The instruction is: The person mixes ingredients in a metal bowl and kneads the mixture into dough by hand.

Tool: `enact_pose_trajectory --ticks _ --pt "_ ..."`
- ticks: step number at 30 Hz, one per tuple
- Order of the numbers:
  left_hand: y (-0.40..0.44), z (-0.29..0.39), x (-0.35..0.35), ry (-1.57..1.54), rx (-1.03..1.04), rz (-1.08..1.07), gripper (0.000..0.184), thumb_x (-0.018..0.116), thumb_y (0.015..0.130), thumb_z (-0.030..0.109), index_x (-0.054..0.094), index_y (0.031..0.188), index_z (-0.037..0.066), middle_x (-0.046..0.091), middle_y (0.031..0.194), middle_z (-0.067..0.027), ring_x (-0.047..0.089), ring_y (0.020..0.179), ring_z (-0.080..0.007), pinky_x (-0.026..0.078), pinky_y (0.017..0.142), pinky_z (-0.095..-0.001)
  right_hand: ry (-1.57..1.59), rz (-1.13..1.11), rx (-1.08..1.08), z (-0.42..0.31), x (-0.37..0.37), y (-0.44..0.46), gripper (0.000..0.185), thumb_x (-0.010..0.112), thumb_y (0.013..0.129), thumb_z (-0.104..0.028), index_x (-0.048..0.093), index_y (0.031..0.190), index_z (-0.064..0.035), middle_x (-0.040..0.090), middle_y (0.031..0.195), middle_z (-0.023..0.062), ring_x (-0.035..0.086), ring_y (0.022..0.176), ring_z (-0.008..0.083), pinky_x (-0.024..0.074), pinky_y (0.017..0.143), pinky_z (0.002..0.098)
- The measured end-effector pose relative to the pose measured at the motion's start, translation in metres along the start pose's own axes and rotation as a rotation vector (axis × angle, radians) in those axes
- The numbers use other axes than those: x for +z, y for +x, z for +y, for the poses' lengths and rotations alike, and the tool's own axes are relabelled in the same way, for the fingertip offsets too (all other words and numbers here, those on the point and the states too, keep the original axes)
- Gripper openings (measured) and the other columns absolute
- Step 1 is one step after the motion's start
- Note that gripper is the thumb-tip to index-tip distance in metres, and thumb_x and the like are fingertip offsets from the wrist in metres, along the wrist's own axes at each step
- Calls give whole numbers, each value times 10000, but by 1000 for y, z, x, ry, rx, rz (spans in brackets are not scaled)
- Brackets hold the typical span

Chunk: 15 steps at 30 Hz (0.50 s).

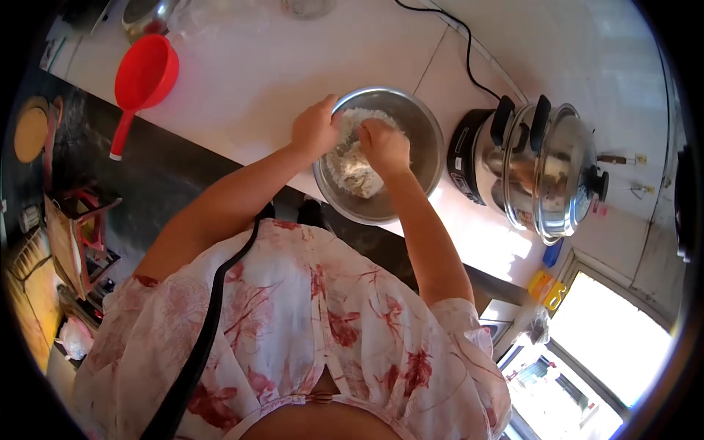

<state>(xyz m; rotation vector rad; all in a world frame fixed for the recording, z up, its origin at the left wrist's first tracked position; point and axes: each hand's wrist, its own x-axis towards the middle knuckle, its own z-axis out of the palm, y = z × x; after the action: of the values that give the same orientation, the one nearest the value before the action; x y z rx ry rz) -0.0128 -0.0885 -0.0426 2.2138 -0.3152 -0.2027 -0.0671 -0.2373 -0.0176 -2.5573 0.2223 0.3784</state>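
Dough (358,180) in bowl (425,143) on worktop (242,88). Left hand (315,129) curled firmly over bowl's rim. Right hand (386,148) bunched against dough; can't tell whether gripping any. Dough looks soft, probably sticky: gather with whole palm. Bowl likely light, slippery; steady by rim.

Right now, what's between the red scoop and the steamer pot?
In the head view, a metal bowl of floury mixture lies between the red scoop and the steamer pot, with the left hand at its rim and the right hand inside.
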Motion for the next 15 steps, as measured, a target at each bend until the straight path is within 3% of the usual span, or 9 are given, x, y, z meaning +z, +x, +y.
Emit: enact_pose_trajectory --ticks 2,4,6,11,15 --pt "1 -3 2 -1 9 5 152 562 872 194 533 949 66 626 784 -151 602 727 -367 462 625 -470 -483 278 -245 6 28 -18 216 569 819 -294 607 816 -82 604 985 98 552 987 301 411 806 455" --pt "0 -4 5 2 -7 7 156 563 871 195 535 952 65 624 780 -153 600 725 -369 462 623 -470 -480 213 -278 3 35 -34 190 589 769 -280 581 822 -97 538 966 56 504 980 256 382 794 413" --pt "1 -3 6 57 6 9 166 564 869 196 538 966 63 622 774 -155 596 723 -376 462 626 -471 -461 377 -311 5 44 -38 182 600 733 -280 544 800 -121 513 876 50 506 886 242 376 742 401" --pt "0 0 1 10 6 -20 181 565 872 182 545 999 55 619 800 -172 590 738 -385 457 624 -457 -376 411 -379 13 42 -4 208 632 681 -264 505 779 -131 522 899 43 521 886 229 394 705 406" --pt "-1 3 -2 -76 13 -38 186 565 877 161 546 1018 41 604 815 -192 582 738 -391 444 610 -442 -279 491 -381 19 48 25 207 644 670 -259 503 758 -136 532 813 36 556 805 230 433 640 407"
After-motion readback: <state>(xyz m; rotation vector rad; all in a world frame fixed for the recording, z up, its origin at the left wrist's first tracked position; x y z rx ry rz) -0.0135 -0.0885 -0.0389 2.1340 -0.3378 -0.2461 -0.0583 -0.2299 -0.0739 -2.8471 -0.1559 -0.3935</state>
